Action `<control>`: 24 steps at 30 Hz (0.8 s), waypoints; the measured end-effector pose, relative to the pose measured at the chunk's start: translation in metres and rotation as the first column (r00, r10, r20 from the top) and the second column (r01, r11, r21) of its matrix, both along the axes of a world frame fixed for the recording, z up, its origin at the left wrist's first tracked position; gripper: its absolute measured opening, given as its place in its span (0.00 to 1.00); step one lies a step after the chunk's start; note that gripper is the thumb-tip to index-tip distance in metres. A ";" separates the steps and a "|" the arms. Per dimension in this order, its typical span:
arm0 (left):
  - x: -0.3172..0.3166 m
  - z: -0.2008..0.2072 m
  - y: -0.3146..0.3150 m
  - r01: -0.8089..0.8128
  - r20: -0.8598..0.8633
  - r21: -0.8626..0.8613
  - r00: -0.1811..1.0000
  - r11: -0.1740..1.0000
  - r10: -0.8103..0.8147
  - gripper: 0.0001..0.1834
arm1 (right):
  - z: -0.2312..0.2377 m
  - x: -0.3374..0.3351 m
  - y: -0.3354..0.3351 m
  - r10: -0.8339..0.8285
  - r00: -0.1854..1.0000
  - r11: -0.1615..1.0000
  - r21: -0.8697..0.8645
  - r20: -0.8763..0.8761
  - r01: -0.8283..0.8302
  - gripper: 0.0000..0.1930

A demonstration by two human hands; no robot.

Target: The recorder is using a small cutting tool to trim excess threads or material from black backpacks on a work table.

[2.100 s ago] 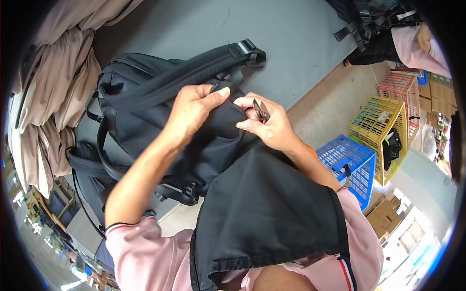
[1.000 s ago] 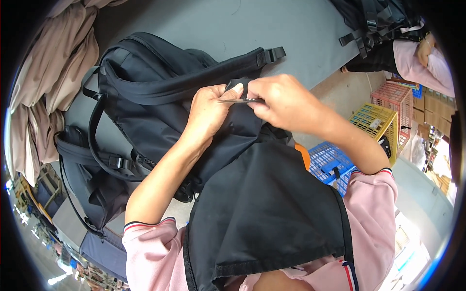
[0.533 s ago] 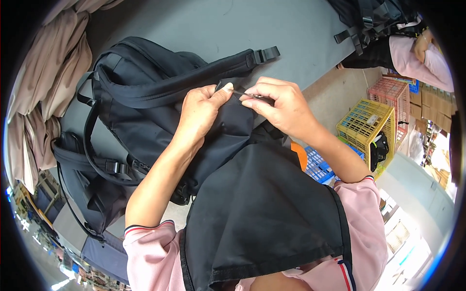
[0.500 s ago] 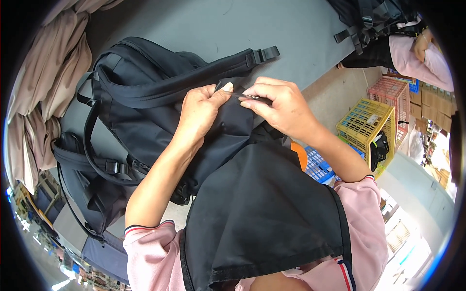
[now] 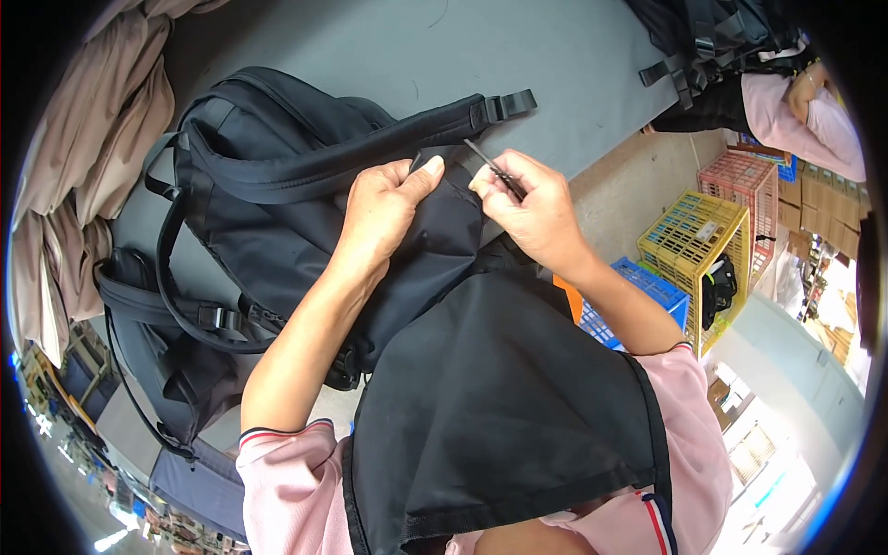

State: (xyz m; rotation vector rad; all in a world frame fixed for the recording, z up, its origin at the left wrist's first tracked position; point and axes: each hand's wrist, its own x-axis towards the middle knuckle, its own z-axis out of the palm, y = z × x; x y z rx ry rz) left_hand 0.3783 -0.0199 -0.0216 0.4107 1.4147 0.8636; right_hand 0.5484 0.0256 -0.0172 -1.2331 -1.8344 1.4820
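Observation:
A black backpack (image 5: 305, 213) lies on the grey table, its padded strap with a buckle running across it. My left hand (image 5: 384, 208) is closed on the backpack's fabric edge, thumb on top. Just to its right, my right hand (image 5: 532, 203) grips small dark thread snips (image 5: 495, 166). Their slim tip points up and left, slightly apart from my left thumb, near the strap. Fingers hide the handle end of the snips.
Another black bag (image 5: 176, 342) sits at the left, near beige cloth (image 5: 65, 185). Yellow (image 5: 694, 231), blue (image 5: 638, 291) and red crates (image 5: 745, 185) stand at the right. A person in pink (image 5: 786, 125) is beside black bags (image 5: 708, 37) on the grey table (image 5: 388, 46) at the far right.
My right hand has drawn slightly right, away from the left thumb, and turned so the snips point up and left. My left hand keeps its hold on the fabric.

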 end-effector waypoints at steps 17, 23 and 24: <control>0.002 -0.003 0.000 -0.020 -0.037 0.063 0.999 0.998 0.022 0.15 | 0.013 -0.010 0.012 0.165 0.966 0.982 0.059 0.198 -0.179 0.06; 0.000 -0.013 0.000 0.022 -0.097 0.080 0.995 0.997 -0.014 0.16 | 0.009 -0.011 0.007 0.155 0.966 0.974 0.133 0.208 -0.185 0.07; 0.000 -0.013 0.002 -0.010 -0.035 0.065 0.999 0.998 0.012 0.16 | 0.006 -0.010 0.006 0.125 0.979 0.979 0.139 0.159 -0.148 0.07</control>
